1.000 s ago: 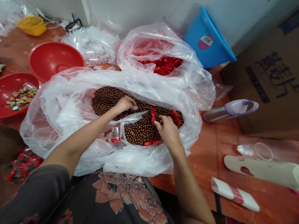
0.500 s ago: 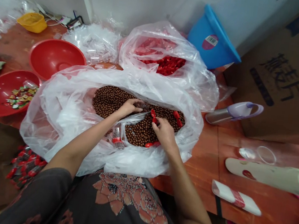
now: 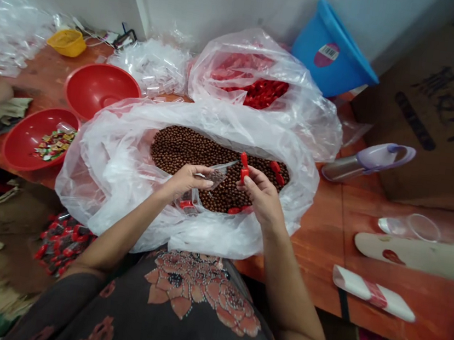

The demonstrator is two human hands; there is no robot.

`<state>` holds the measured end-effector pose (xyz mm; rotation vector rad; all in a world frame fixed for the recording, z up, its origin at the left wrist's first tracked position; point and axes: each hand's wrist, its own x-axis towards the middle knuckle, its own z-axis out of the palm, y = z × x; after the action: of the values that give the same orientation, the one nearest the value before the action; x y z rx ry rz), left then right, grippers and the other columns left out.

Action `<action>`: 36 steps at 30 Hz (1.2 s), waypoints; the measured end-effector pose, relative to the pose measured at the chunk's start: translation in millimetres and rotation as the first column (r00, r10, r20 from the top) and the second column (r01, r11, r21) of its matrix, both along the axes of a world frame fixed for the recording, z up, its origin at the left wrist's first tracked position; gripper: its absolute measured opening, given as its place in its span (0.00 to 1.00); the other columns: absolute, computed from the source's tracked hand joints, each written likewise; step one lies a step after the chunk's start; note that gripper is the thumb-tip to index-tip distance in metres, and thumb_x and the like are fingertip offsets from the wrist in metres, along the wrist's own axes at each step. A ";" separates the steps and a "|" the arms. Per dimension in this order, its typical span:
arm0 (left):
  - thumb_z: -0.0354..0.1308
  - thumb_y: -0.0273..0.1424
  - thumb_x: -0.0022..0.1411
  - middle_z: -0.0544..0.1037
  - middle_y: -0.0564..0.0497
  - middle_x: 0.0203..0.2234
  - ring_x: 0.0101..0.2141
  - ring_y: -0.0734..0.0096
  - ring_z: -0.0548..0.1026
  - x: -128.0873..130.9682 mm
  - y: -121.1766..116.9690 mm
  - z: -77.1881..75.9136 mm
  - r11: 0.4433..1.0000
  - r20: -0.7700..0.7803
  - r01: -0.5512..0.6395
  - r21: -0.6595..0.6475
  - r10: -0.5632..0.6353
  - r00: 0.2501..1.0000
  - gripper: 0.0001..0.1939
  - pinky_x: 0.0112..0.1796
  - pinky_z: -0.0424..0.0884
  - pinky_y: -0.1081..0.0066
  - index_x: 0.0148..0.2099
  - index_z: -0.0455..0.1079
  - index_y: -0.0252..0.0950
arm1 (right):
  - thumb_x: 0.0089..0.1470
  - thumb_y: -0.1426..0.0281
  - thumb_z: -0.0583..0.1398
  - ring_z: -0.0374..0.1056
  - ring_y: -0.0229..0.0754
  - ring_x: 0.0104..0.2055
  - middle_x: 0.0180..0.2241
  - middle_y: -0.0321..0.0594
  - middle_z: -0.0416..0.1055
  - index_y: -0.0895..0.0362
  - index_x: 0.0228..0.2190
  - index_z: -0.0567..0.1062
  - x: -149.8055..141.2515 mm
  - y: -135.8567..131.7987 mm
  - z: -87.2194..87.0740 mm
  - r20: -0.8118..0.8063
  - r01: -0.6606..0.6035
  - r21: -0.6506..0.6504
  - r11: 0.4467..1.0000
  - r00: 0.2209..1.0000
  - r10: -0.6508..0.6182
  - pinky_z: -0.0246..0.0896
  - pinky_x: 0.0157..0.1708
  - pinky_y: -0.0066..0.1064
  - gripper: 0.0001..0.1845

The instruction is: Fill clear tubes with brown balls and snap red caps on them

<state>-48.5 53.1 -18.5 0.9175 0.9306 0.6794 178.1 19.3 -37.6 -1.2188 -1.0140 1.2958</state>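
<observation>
My left hand (image 3: 186, 181) grips a small clear plastic tube (image 3: 218, 176) with brown balls inside, tilted over the bag. In my right hand (image 3: 264, 196) a red flip cap (image 3: 244, 168) is pinched between thumb and fingers, apart from the tube. Below both hands lies a heap of brown chocolate balls (image 3: 179, 150) in a large clear plastic bag (image 3: 108, 128). More red caps (image 3: 277, 173) rest on the balls to the right. A tube with a red cap (image 3: 186, 204) lies by the near edge of the heap, partly behind my left hand.
Behind sits a bag of red caps (image 3: 266, 93), with clear empty tubes (image 3: 152, 70) beside it. Two red bowls (image 3: 104, 86) stand left, the nearer holding wrapped sweets (image 3: 54, 144). A flask (image 3: 369, 161) and carton (image 3: 432, 145) stand right. Filled tubes (image 3: 64, 244) lie low at left.
My left hand has come back toward me from the heap with a tube holding balls. My right hand has lifted the red cap and moved slightly right. The camera view has shifted left.
</observation>
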 end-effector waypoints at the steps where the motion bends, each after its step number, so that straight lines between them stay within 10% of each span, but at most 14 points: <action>1: 0.71 0.27 0.46 0.81 0.46 0.38 0.35 0.72 0.77 1.2 -5.2 -3.4 1.000 -0.017 -0.007 0.005 0.007 1.000 0.21 0.43 0.73 0.67 0.46 0.78 0.32 | 0.51 0.58 0.65 0.72 0.38 0.36 0.41 0.37 0.76 0.50 0.47 0.75 -3.4 -1.3 2.7 -0.002 0.004 0.007 1.000 1.000 -0.004 0.72 0.40 0.36 0.22; 14: 0.68 0.30 0.51 0.82 0.46 0.40 0.43 0.64 0.77 16.2 -26.9 9.3 0.969 -0.114 0.072 0.237 -0.046 0.992 0.15 0.50 0.70 0.62 0.43 0.81 0.35 | 0.62 0.65 0.58 0.70 0.42 0.42 0.39 0.39 0.74 0.46 0.50 0.77 -19.9 -24.9 17.2 0.514 -0.182 0.366 0.913 0.857 -0.035 0.68 0.44 0.39 0.16; 20: 0.70 0.32 0.49 0.82 0.46 0.40 0.39 0.66 0.77 19.2 -35.4 9.6 0.986 -0.029 -0.023 0.167 0.028 0.999 0.19 0.45 0.72 0.65 0.45 0.79 0.33 | 0.54 0.61 0.66 0.66 0.52 0.53 0.50 0.48 0.67 0.49 0.63 0.61 -23.7 -28.9 7.3 0.698 -0.325 0.464 0.824 0.707 -0.114 0.66 0.52 0.48 0.38; 28: 0.49 0.59 0.62 0.79 0.42 0.35 0.39 0.61 0.78 44.1 -40.9 -4.5 0.986 0.155 -0.116 -0.122 0.135 0.979 0.34 0.37 0.74 0.67 0.44 0.73 0.32 | 0.52 0.63 0.66 0.68 0.54 0.53 0.52 0.51 0.69 0.53 0.59 0.59 -36.0 -33.4 -3.5 0.738 -0.339 0.482 0.808 0.655 -0.165 0.66 0.51 0.51 0.38; 36: 0.49 0.44 0.70 0.77 0.44 0.45 0.48 0.62 0.75 60.5 -54.2 -13.7 0.930 0.164 -0.366 0.031 0.357 0.920 0.22 0.50 0.71 0.62 0.56 0.68 0.34 | 0.52 0.64 0.65 0.68 0.53 0.52 0.49 0.50 0.70 0.54 0.56 0.62 -35.4 -34.0 -8.1 0.716 -0.335 0.567 0.752 0.653 -0.249 0.67 0.50 0.49 0.32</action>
<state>12.0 -1.1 -32.2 0.7377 0.9525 1.0863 142.7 -14.6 -45.7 -1.1446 -1.9354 0.2666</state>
